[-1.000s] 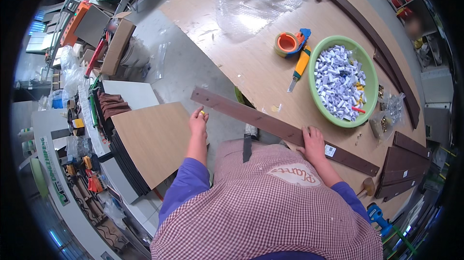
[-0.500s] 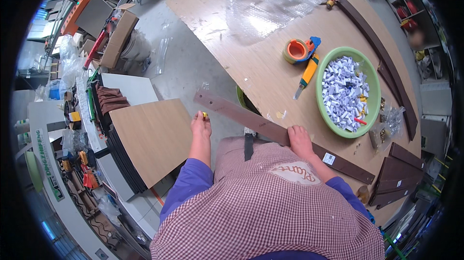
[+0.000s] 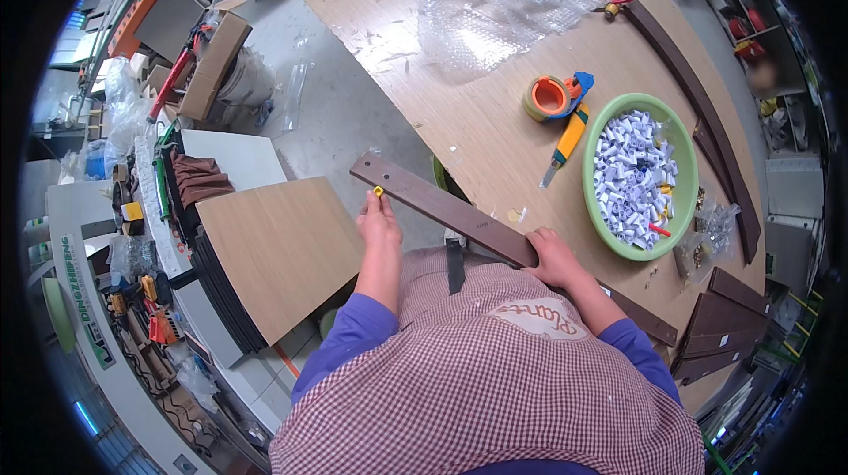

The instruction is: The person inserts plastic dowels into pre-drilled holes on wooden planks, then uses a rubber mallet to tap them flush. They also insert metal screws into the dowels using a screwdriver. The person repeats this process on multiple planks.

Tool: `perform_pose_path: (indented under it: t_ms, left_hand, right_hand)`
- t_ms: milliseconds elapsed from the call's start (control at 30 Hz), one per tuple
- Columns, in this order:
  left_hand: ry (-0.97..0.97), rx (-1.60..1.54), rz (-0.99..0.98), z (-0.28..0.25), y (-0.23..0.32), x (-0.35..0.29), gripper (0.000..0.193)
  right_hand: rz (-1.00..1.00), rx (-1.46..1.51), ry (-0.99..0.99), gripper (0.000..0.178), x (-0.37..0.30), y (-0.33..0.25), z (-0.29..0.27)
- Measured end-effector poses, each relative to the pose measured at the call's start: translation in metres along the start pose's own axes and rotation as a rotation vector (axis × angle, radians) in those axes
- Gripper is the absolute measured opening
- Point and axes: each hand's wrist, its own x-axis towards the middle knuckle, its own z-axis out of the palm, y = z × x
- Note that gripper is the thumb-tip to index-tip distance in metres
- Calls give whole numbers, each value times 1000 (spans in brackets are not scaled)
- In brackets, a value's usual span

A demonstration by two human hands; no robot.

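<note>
A long flat brown board (image 3: 435,207) with a few dark holes at its far left end juts out over the table's left edge. My right hand (image 3: 553,258) is closed around the board's middle, thumb and fingers on its edges. Between the fingertips of my left hand (image 3: 380,228) is pinched a small yellow piece (image 3: 378,192), right beside the board's edge near the holes; whether it touches the board I cannot tell. On the table, to the right, stands a light green bowl (image 3: 587,192) full of small white rolled pieces (image 3: 629,177), with a few yellow ones and a red stick among them.
Past the board, the tabletop (image 3: 380,29) holds a utility knife (image 3: 571,135), a tape roll (image 3: 535,97) and bubble wrap (image 3: 495,11). Brown strips (image 3: 685,78) lie along the right side, shorter brown boards (image 3: 717,323) nearer. A light wooden panel (image 3: 281,254) sits left of me.
My left hand has moved up and slightly right, bringing the yellow piece to the board's edge. The board has turned, showing its face more plainly; my right hand still holds it.
</note>
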Motion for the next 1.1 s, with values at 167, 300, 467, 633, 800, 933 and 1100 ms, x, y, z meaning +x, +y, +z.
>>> perform_pose_path:
  t_ms: [167, 300, 467, 633, 800, 933, 1100]
  left_hand:
    - [71, 58, 44, 16, -11, -2, 22]
    - [113, 54, 80, 31, -12, -5, 24]
    - [44, 99, 156, 50, -10, -12, 24]
    - [-1, 210, 289, 57, -1, -9, 24]
    - [-158, 111, 171, 61, 9, -3, 22]
    - [-306, 103, 164, 69, 28, -3, 22]
    - [-291, 315, 217, 73, 35, -21, 22]
  right_hand:
    - [-9, -28, 21, 69, 0, 2, 0]
    - [-65, -45, 90, 70, -1, 1, 0]
    - [-70, -59, 159, 71, 0, -2, -7]
    - [-78, -14, 146, 74, 6, -7, -8]
    - [-65, 99, 135, 77, 6, -9, -10]
    - [-32, 186, 86, 74, 3, -10, -22]
    - [1, 266, 57, 71, -4, -12, -43]
